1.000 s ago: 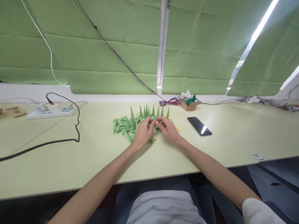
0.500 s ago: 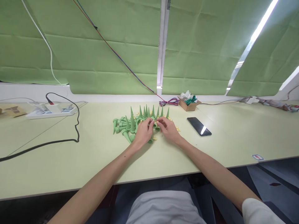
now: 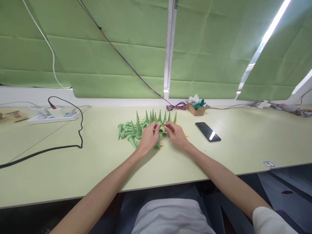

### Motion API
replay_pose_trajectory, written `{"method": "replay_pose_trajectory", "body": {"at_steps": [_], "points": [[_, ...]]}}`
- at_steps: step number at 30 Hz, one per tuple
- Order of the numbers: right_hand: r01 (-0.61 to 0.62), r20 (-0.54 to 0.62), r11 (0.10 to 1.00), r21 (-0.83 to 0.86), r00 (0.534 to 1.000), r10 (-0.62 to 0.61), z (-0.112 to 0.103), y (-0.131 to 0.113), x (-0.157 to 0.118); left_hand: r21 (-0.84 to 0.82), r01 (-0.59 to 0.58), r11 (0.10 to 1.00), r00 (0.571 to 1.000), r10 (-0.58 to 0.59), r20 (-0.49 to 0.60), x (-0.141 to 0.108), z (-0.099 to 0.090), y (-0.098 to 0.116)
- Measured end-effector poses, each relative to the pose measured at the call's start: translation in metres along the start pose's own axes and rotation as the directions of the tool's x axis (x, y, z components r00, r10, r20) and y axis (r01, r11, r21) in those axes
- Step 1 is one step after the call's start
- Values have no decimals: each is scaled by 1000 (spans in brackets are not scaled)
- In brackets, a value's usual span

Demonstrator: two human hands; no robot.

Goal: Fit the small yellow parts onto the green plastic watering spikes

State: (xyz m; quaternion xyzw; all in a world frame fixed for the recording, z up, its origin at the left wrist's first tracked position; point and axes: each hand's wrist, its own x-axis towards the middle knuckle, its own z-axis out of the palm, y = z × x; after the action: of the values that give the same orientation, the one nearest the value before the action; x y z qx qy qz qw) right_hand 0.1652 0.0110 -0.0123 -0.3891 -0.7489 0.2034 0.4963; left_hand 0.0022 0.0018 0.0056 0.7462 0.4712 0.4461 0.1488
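Drawn slightly apart since a second ago, when nearly meeting at the fingertips: left hand (image 3: 149, 136) and right hand (image 3: 176, 135), now with a small gap between. Pinching a small yellow piece (image 3: 164, 128) at the right thumb and fingertips. Curled narrow on the left, thumb close to forefinger; cannot tell whether holding anything. Reaching over a pile of green spikes (image 3: 138, 130), partly hidden beneath both hands, midway along the pale desk (image 3: 73, 165) and mixed with more yellow bits (image 3: 162, 144).

Backed, beyond the desk's back edge, by green blinds (image 3: 117, 81) parted by pale strips.

Counting outward: about ten spikes upright, others lying, too overlapped to number, likewise the yellow bits; one phone (image 3: 208, 132) to the right of the pile; one cardboard box (image 3: 197, 111) and one bundled cable (image 3: 176, 106) at the back edge; one power strip (image 3: 55, 117) toward the back left corner; one sticker (image 3: 269, 164) by the front edge, well to the right.
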Motion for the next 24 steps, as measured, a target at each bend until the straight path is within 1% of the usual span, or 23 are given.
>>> {"method": "replay_pose_trajectory", "body": {"at_steps": [5, 8, 10, 12, 15, 19, 22, 24], "points": [[0, -4, 1000, -3, 1000, 0, 0, 1, 0, 9, -4, 1000, 1000, 4, -11, 1, -2, 1], [0, -6, 1000, -10, 1000, 0, 0, 1, 0, 42, -14, 999, 999, 15, -31, 3, -4, 0], [2, -9, 1000, -14, 1000, -3, 0, 2, 0, 78, -7, 997, 1000, 9, -26, 4, -5, -2], [4, -21, 1000, -20, 1000, -4, 0, 3, 1, 120, 8, 993, 1000, -9, 10, 4, -5, -4], [1, -47, 1000, -31, 999, -2, 0, 4, 1, 180, 9, 984, 994, -29, 106, 3, -5, -5], [-3, -77, 999, -41, 997, 0, 0, 5, 2, 283, -46, 958, 975, -18, 222, 0, -3, -5], [-6, -80, 999, -48, 997, 2, 1, 5, 2, 354, -92, 931, 962, -9, 272, -2, -2, -7], [-6, -79, 999, -53, 997, 1, 1, 4, 2, 387, -100, 917, 953, -23, 302, -3, -1, -8]]}}
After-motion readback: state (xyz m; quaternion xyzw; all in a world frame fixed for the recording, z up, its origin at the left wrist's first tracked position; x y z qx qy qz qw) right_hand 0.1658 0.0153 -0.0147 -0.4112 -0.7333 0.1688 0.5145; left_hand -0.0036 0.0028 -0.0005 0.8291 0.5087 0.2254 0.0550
